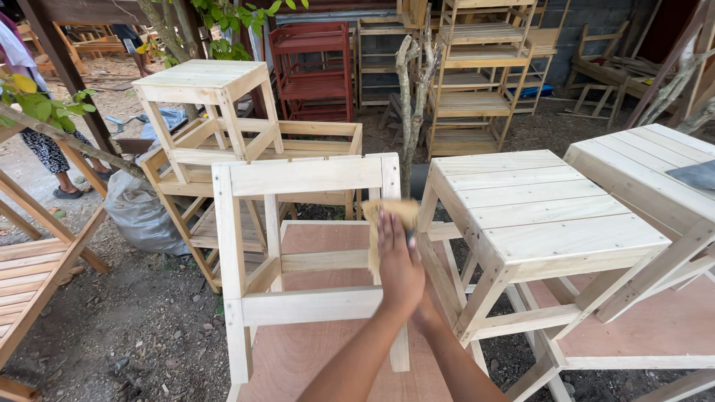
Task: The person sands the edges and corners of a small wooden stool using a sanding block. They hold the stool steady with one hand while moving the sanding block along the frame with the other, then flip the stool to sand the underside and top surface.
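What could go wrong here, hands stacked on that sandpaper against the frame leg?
1. Both hands, left hand over the mostly hidden right hand, press the sandpaper on the unfinished stool frame; nothing braces the frame, so it may shift or tip.
2. Raw wood edges could give splinters.

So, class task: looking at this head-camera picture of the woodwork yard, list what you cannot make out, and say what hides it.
- Right hand: mostly hidden behind the left hand; its grip cannot be told.
- Sandpaper sheet: lower part covered by the left hand.
- Wooden frame: its feet are cut off by the bottom edge.
- Person standing: cut off by the left edge and leaves.
- Dark object on the right table: cut off by the right edge.
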Demonstrator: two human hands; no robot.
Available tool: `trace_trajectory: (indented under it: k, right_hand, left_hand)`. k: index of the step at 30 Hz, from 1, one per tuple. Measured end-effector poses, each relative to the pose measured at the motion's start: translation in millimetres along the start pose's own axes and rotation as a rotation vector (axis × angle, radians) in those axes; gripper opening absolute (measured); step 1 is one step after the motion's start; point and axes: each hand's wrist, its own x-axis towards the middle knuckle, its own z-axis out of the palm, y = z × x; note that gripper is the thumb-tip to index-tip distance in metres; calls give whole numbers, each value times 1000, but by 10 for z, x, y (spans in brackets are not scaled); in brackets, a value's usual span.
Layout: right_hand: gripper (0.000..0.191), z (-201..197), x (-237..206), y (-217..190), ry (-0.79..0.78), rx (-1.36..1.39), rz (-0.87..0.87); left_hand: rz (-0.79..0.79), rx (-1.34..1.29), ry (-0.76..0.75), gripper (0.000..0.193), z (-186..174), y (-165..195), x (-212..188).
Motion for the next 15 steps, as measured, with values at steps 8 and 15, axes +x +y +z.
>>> trace_trajectory:
  k: [8,15]
  right_hand:
    - [71,-58,31,7,-177,164,-56]
    - [69,-47,14,61,-153,359,36]
  left_hand:
    - [-31,-97,-101,57,-27,-57,-114]
    - [-41,-131,-88,57,-6,-120,-57]
